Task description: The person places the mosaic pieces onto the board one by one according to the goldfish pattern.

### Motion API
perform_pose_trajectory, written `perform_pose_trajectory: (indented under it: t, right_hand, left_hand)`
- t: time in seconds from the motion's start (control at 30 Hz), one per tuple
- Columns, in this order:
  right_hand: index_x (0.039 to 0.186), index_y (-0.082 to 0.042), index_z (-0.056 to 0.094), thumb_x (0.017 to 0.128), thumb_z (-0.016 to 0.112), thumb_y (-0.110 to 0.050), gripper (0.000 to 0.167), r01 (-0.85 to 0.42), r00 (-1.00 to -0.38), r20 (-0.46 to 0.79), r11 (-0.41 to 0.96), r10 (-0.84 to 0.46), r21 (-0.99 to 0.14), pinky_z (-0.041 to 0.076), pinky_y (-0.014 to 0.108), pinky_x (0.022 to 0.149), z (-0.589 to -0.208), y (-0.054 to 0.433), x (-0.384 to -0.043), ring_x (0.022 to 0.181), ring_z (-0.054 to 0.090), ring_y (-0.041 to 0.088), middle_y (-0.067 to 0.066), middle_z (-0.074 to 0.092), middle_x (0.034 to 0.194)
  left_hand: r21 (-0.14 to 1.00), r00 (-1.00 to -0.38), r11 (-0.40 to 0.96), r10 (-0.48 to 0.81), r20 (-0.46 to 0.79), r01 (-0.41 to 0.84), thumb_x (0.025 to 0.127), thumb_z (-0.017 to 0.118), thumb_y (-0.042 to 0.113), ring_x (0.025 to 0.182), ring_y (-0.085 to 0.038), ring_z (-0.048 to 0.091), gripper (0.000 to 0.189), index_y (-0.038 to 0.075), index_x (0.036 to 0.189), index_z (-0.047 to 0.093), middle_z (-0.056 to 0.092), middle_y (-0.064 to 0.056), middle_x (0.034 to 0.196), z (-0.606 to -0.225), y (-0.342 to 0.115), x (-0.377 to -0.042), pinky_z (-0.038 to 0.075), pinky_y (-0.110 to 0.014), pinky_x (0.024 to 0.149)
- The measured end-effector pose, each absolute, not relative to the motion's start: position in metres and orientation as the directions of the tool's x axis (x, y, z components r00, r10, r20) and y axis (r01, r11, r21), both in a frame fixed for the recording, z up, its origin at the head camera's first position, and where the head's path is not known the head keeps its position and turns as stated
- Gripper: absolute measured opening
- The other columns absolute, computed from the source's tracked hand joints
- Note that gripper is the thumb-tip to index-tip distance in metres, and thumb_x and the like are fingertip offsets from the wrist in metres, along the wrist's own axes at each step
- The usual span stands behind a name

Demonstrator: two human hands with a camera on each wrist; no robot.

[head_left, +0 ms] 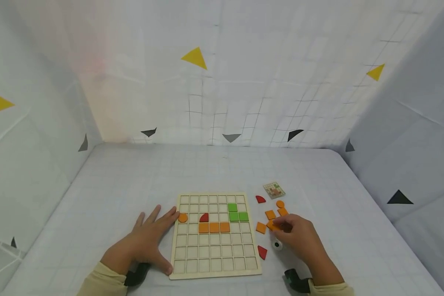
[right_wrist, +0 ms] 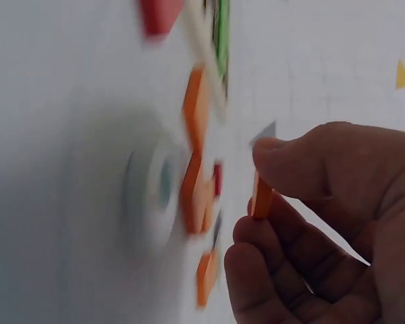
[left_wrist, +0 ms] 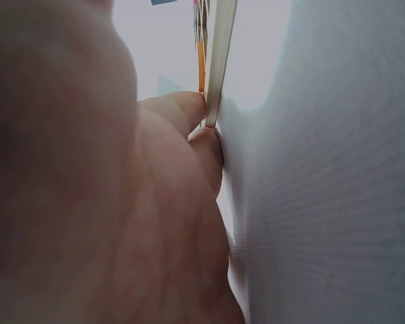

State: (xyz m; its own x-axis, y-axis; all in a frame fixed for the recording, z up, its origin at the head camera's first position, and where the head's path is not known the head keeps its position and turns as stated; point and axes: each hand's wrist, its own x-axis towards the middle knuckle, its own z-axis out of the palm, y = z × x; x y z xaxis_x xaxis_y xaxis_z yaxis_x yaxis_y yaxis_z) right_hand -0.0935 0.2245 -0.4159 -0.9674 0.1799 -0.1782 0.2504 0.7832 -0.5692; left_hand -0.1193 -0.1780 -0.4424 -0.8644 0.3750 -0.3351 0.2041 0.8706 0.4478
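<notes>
A pale wooden grid board [head_left: 216,276] lies flat on the table. My left hand [head_left: 144,239] is spread at its left side, thumb and a fingertip right at the edge. On the board sit an orange disc [head_left: 183,218], a red quarter-round tile [head_left: 204,218], a row of orange squares [head_left: 214,227] and some green squares [head_left: 233,216]. Right of the board, my right hand [head_left: 299,238] pinches an orange tile [right_wrist: 262,196] between thumb and fingers, raised off the table in the right wrist view. Loose orange tiles [head_left: 261,227] lie beside that hand.
A small patterned card [head_left: 274,190] lies behind the loose pieces. Near it are a red quarter-round tile [head_left: 260,199] and an orange disc [head_left: 280,204]. Another red tile [head_left: 262,252] rests by the board's right edge, close to a round white piece with a dark centre [head_left: 277,245].
</notes>
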Motion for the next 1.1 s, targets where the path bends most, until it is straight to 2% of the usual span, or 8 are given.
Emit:
perform_pose_trajectory:
  t: [0.23,0.37,0.47,0.6,0.73,0.93,1.1]
  right_hand:
    - [0.094,-0.02,0.078,0.082,0.081,-0.011,0.015,0.104,-0.994,-0.097,0.758,0.054,-0.644,0.057,0.026,0.076,-0.407,0.191,-0.095,0.087,0.063,0.011,-0.005,0.072,0.098]
    - [0.092,-0.022,0.077,0.083,0.08,-0.01,0.015,0.033,-0.997,-0.076,0.744,-0.025,-0.667,0.056,0.025,0.077,-0.403,0.17,-0.097,0.085,0.062,0.009,-0.009,0.07,0.095]
    - [0.093,-0.021,0.077,0.083,0.08,-0.012,0.013,-0.057,-0.987,-0.074,0.75,-0.14,-0.659,0.056,0.026,0.076,-0.405,0.15,-0.097,0.085,0.061,0.009,-0.01,0.069,0.094]
    - [0.096,-0.019,0.078,0.086,0.079,-0.017,0.011,-0.204,-0.944,-0.069,0.736,-0.322,-0.646,0.055,0.022,0.075,-0.411,0.121,-0.097,0.084,0.06,0.006,-0.013,0.068,0.093]
    - [0.097,-0.017,0.078,0.087,0.078,-0.016,0.01,-0.317,-0.891,-0.05,0.696,-0.452,-0.644,0.055,0.02,0.074,-0.412,0.091,-0.099,0.082,0.06,0.003,-0.014,0.068,0.092]
    - [0.1,-0.021,0.078,0.09,0.077,-0.022,0.01,-0.441,-0.823,-0.062,0.704,-0.565,-0.557,0.053,0.014,0.076,-0.415,0.053,-0.1,0.081,0.055,-0.004,-0.018,0.065,0.09]
    - [0.096,-0.022,0.078,0.093,0.075,-0.025,0.005,-0.534,-0.783,-0.034,0.7,-0.62,-0.473,0.05,0.011,0.074,-0.419,0.035,-0.103,0.08,0.054,-0.004,-0.017,0.065,0.09]
  left_hand:
    - [0.438,-0.862,0.878,0.364,-0.353,0.191,0.035,0.095,0.068,0.158,-0.04,-0.004,0.147,0.031,0.161,0.029,0.019,0.007,0.171,-0.439,-0.177,-0.121,-0.008,-0.071,0.121]
    - [0.441,-0.865,0.876,0.365,-0.343,0.194,0.035,0.095,0.067,0.159,-0.039,-0.004,0.147,0.031,0.161,0.03,0.019,0.007,0.171,-0.441,-0.178,-0.122,-0.008,-0.071,0.121]
    - [0.443,-0.866,0.875,0.365,-0.34,0.195,0.034,0.095,0.068,0.159,-0.039,-0.004,0.147,0.032,0.161,0.03,0.018,0.008,0.171,-0.443,-0.179,-0.123,-0.008,-0.07,0.121]
    - [0.45,-0.867,0.87,0.373,-0.331,0.202,0.035,0.095,0.068,0.159,-0.039,-0.004,0.146,0.032,0.161,0.03,0.018,0.008,0.171,-0.441,-0.18,-0.123,-0.008,-0.07,0.121]
    - [0.45,-0.869,0.87,0.372,-0.326,0.204,0.036,0.095,0.068,0.159,-0.039,-0.003,0.145,0.031,0.161,0.03,0.019,0.008,0.171,-0.441,-0.18,-0.122,-0.008,-0.07,0.121]
    - [0.458,-0.862,0.863,0.387,-0.326,0.214,0.038,0.094,0.068,0.159,-0.038,-0.003,0.143,0.031,0.161,0.031,0.019,0.008,0.171,-0.442,-0.182,-0.121,-0.007,-0.071,0.121]
    - [0.464,-0.86,0.854,0.406,-0.309,0.237,0.039,0.095,0.067,0.159,-0.036,-0.003,0.141,0.033,0.16,0.03,0.019,0.011,0.17,-0.445,-0.184,-0.121,-0.007,-0.07,0.121]
